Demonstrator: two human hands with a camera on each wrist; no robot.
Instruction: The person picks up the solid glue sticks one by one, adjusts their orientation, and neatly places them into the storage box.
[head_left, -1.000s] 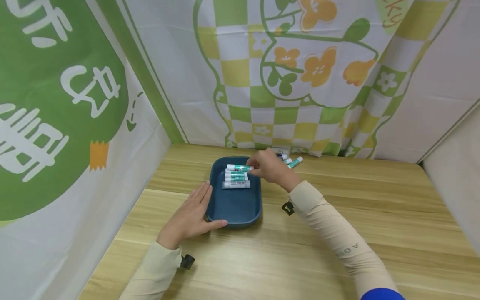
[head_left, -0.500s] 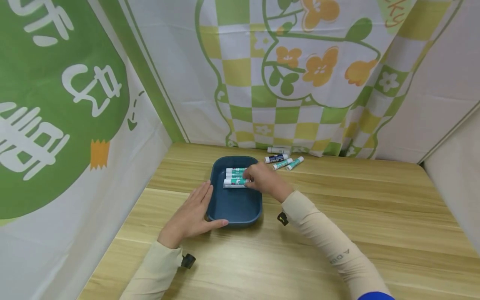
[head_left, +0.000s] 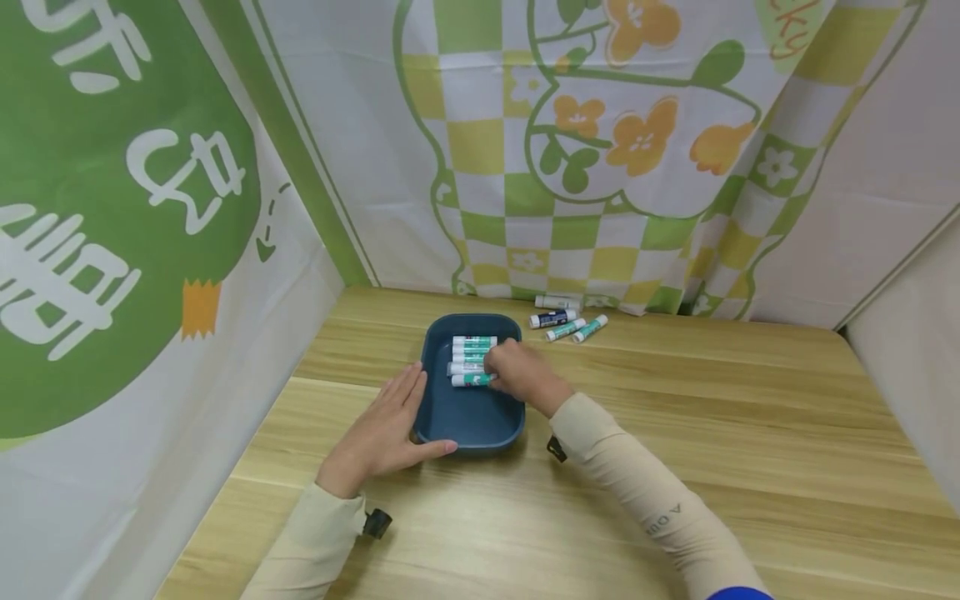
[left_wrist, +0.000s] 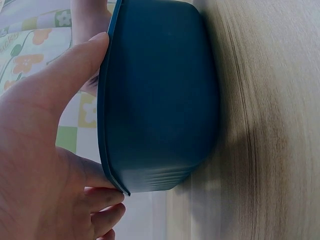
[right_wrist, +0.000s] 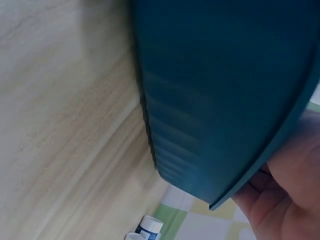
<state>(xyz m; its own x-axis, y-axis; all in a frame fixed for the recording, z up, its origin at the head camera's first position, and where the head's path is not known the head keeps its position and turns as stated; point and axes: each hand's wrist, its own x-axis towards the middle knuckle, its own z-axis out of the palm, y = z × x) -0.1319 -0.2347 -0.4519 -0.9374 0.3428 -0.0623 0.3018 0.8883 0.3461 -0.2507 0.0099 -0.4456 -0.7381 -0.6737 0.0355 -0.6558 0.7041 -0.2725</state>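
A dark blue rectangular tray (head_left: 471, 425) stands on the wooden table. My left hand (head_left: 378, 437) rests on its left side and front corner, fingers straight along the rim; in the left wrist view the thumb of this left hand (left_wrist: 55, 125) touches the rim. Inside the tray my right hand (head_left: 521, 375) pinches the right end of a green-labelled glue stick (head_left: 468, 381). This lies at the front of a row of glue sticks (head_left: 472, 350), all crosswise. In the right wrist view the tray wall (right_wrist: 200, 90) hides what the right hand (right_wrist: 287, 185) holds.
Behind the tray's right corner lie a dark blue glue stick (head_left: 553, 318), two green-labelled glue sticks (head_left: 590, 328) and a white glue stick (head_left: 557, 302) by the curtain. A printed curtain (head_left: 517, 233) borders the table's back (head_left: 712, 375).
My right hand has carried the green-labelled glue stick from the back of the row toward me, down to its front. The left hand has stayed on the tray.
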